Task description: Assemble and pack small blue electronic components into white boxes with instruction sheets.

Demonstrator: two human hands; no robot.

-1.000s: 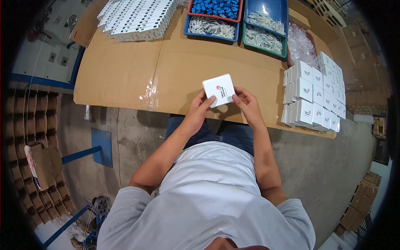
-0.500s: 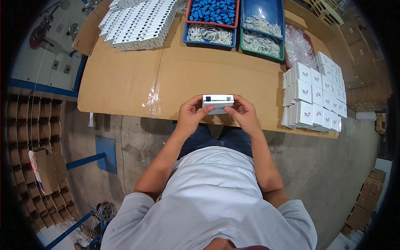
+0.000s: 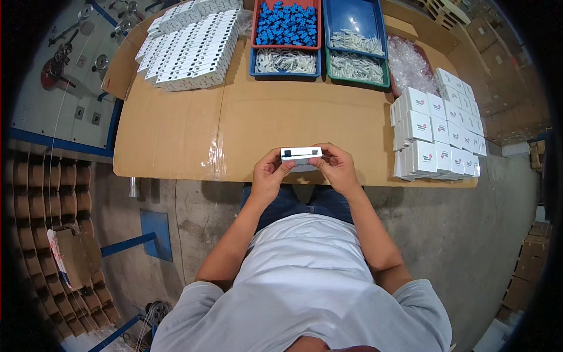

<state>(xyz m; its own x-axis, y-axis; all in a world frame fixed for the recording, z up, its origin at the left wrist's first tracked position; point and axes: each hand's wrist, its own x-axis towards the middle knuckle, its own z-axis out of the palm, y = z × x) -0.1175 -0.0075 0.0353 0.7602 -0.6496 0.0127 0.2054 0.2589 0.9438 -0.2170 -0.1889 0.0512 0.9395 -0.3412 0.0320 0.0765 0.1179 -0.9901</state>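
Well, from my end I read the left hand [image 3: 268, 173] as pinching one end of a white case [image 3: 300, 159] and the right hand [image 3: 339, 170] as pinching the other, thumbs on the near face, fingers behind. The case stands on edge at the near rim of the cardboard-topped table [image 3: 170, 129], presumably so its slotted narrow side, with a dark block [image 3: 287, 155] at nine o'clock, faces my camera uncovered; whether it touches the table I cannot tell. Further out, with the case as centre, piled white boxes [image 3: 433, 136] stand near three o'clock, handy to the right hand, I judge. At twelve, a red tray [image 3: 319, 29] of blue pieces [image 3: 287, 24] overlaps a tray of pale slivers [image 3: 284, 61]; at one, a blue tray [image 3: 355, 17] sits partly over a green tray [image 3: 358, 83], probably saving room while leaving contents visible. Crumpled clear plastic [image 3: 410, 64] lies toward two. Between ten and eleven, I see a block of white cases [image 3: 193, 53] in tight rows, perhaps for steadiness.
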